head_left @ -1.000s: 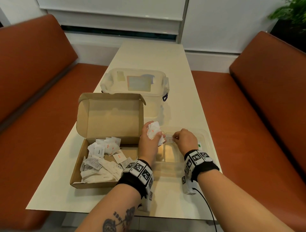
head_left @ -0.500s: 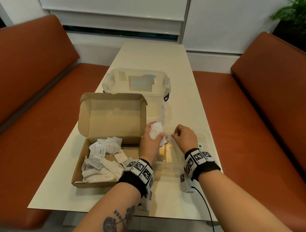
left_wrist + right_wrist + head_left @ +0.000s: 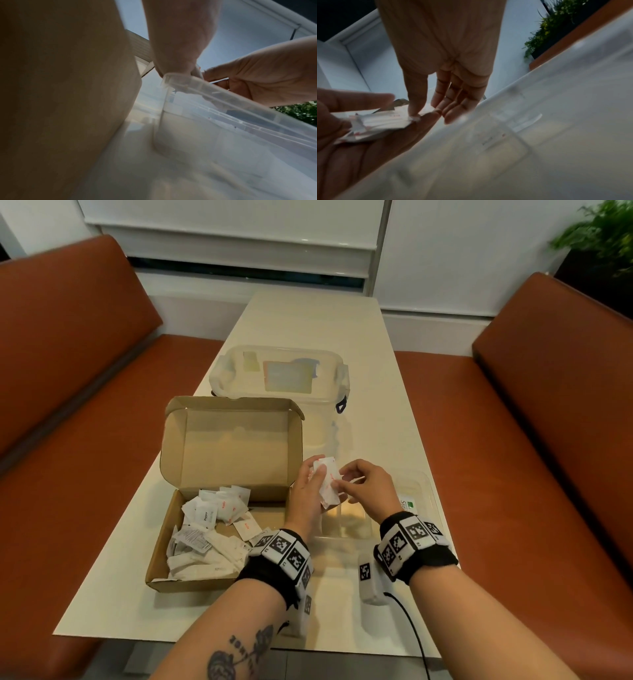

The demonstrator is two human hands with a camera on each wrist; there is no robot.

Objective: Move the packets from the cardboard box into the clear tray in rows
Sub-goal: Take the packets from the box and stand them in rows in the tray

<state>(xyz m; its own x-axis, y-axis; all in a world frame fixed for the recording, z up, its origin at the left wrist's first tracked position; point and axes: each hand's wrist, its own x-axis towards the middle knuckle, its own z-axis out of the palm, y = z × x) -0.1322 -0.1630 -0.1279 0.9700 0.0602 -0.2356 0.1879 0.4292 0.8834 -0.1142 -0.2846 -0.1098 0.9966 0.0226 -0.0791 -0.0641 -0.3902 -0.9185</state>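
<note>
Behind both hands (image 3: 308, 494) (image 3: 368, 491) pinching packets (image 3: 327, 481), cardboard box (image 3: 219, 508), lidded tub (image 3: 281, 371) farther back.

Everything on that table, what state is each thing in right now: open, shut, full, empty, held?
Cardboard box: lid flipped open, many packets loose inside.
Loose packets: lying in a jumble in the box.
Held packets: a small bunch above the tray.
Left hand: grips the bunch.
Right hand: pinches one packet of the bunch.
Clear tray: open; whether packets lie inside cannot be told.
Lidded tub: closed, behind the box.
</note>
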